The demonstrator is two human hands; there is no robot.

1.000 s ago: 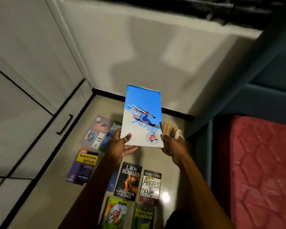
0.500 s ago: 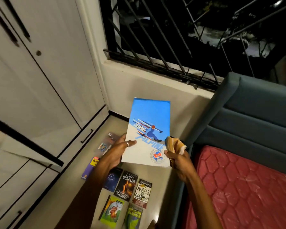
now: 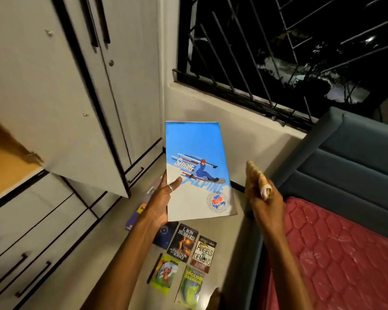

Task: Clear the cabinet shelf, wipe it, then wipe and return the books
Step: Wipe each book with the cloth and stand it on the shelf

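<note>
My left hand (image 3: 160,199) grips the left edge of a thin blue-and-white skiing book (image 3: 196,173), held up in front of me with its cover facing me. My right hand (image 3: 261,201) is just right of the book, apart from it, closed on a bunched tan cloth (image 3: 255,175). On the floor below lie several books face up, among them a dark L. Ron Hubbard paperback (image 3: 184,242), Angels and Demons (image 3: 203,253) and a green English Grammar (image 3: 190,285). The open cabinet shelf (image 3: 5,166) shows orange-brown wood at the far left.
An open white cabinet door (image 3: 61,104) swings out at the left, above black-handled drawers (image 3: 31,260). A barred window (image 3: 267,52) is ahead. A bed with a red mattress (image 3: 336,253) and blue-grey headboard (image 3: 349,157) fills the right.
My view has lifted from the floor toward the cabinet and window. My right hand, with the cloth, has come off the book's right edge; only my left hand holds the book.
</note>
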